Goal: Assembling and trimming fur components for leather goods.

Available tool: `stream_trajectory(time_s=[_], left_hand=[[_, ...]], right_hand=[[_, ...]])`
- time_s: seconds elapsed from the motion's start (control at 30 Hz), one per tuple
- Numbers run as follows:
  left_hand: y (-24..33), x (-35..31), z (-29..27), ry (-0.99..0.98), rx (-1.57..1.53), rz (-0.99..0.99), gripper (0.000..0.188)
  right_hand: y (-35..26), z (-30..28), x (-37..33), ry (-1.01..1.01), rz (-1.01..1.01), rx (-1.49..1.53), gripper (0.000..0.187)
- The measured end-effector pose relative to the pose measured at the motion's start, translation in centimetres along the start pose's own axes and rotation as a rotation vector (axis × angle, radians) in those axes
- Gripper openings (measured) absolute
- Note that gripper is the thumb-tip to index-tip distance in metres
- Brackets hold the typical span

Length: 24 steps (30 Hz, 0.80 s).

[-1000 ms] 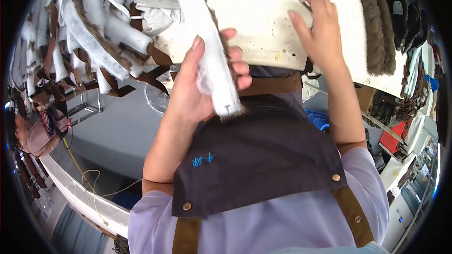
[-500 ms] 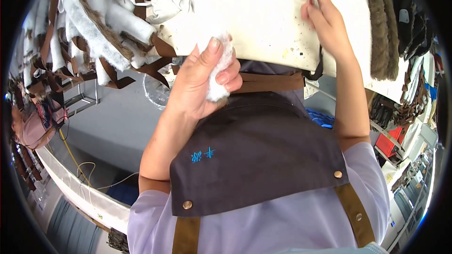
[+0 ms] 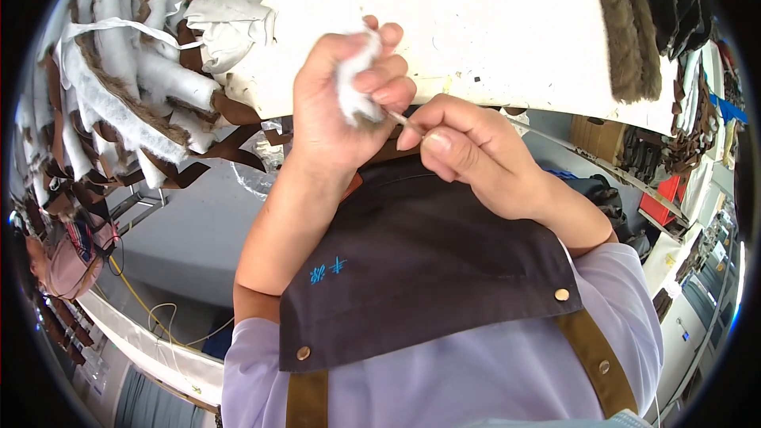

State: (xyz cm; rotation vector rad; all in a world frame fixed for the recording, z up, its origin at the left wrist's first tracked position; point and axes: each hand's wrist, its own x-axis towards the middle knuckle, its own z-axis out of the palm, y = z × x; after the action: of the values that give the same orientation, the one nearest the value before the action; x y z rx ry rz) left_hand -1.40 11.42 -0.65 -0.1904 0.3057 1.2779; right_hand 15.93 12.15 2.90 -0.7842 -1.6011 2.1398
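My left hand (image 3: 337,95) is closed around a wad of white fluffy padding (image 3: 354,83), which shows between thumb and fingers. A little brown fur is visible at its lower end. Close against it on the right, my right hand (image 3: 476,150) pinches a slim pointed pair of tweezers (image 3: 403,120). Their tip reaches the bottom of the left fist, and most of their length is hidden in my fingers. Both hands are over the near edge of the pale worktable (image 3: 468,24), above my dark apron (image 3: 436,246).
White padded strips with brown fur and ribbon ends (image 3: 158,71) pile up at the left, beside a crumpled grey-white cloth (image 3: 238,12). Brown fur strips (image 3: 626,32) lie at the right of the table. A red box (image 3: 662,198) stands lower right; a pink bag (image 3: 75,257) is far left.
My right hand has come down and left from the far right of the table to the left hand, bringing the tweezers to the wad. My left hand has shifted slightly up.
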Motion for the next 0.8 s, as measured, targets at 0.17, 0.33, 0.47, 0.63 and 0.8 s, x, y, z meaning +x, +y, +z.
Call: stream_trajectory(time_s=[0.17, 0.33, 0.47, 0.63, 0.8], left_hand=[[-1.3, 0.2, -0.6, 0.110, 0.179, -0.019, 0.017], [-1.3, 2.4, 0.3, 0.026, 0.231, -0.120, 0.033], [-0.3, 4.4, 0.8, -0.064, 0.116, -0.185, 0.013], [-2.0, 4.3, 2.7, -0.374, 0.266, -0.062, 0.020], [-2.6, 2.8, 3.9, -0.361, 0.161, 0.049, 0.019]], right_hand=[[0.2, -0.8, -0.5, 0.025, 0.081, 0.064, 0.025], [-0.8, -0.5, -2.5, 0.119, 0.073, -0.010, 0.022], [-0.9, -1.0, -4.0, 0.168, -0.079, -0.135, 0.027], [-0.9, -1.8, -3.2, 0.434, -0.358, -0.463, 0.029], [-1.8, -1.7, -2.9, 0.449, -0.437, -0.710, 0.026]])
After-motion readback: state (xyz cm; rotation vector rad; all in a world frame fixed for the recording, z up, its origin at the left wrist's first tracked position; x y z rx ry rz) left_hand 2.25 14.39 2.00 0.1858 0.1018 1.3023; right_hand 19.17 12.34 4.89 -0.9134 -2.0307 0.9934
